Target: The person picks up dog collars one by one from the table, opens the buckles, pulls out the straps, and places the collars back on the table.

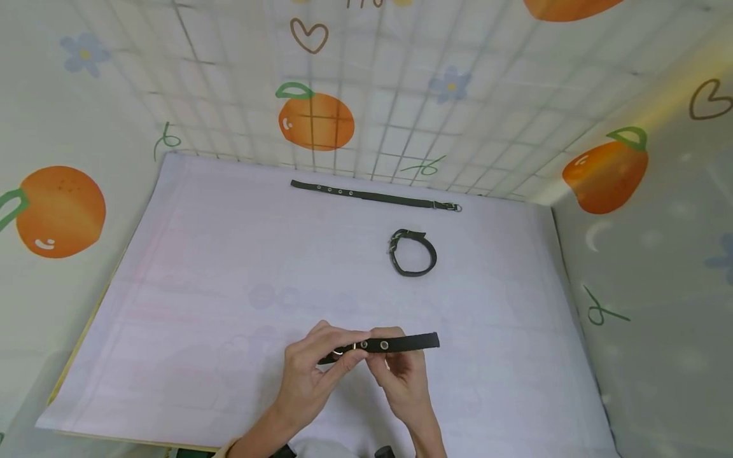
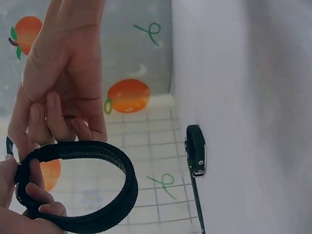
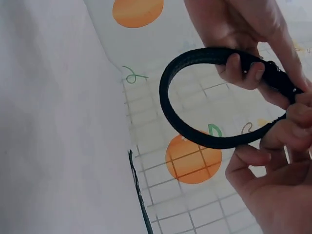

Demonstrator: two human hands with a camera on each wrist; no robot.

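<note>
— While both hands meet over the near part of the worktop (image 1: 229, 254), what fills most of the view?

— White sheeting covers the worktop, and walls printed with oranges, hearts and flowers stand around it. At about twelve o'clock, close to the far edge, a flat collar (image 1: 375, 194) lies stretched out straight, eyelets toward the left and a metal ring at its right end. It shows as a thin dark line in the right wrist view too (image 3: 139, 195).

— And nearer than that?

— Toward one o'clock from the hands, well apart from the straight one, a buckled collar (image 1: 413, 253) rests on the sheet closed into a ring. The left wrist camera catches it edge-on (image 2: 196, 156).

— What are the hands doing?

— At six o'clock they hold a third dark collar (image 1: 380, 345) above the sheet. From above, its free end with two eyelets pokes out toward three o'clock. The wrist cameras show it curved into a loop (image 2: 92, 187) (image 3: 204, 97).

— How do the fingers lie?

— The left hand (image 1: 315, 375) has its fingers curled round the strap near the buckle, thumb on top. The right hand (image 1: 401, 375) pinches the same stretch from the other side, fingertips (image 3: 243, 68) wrapped over the band. Each hand grips the collar; neither touches the worktop.
</note>
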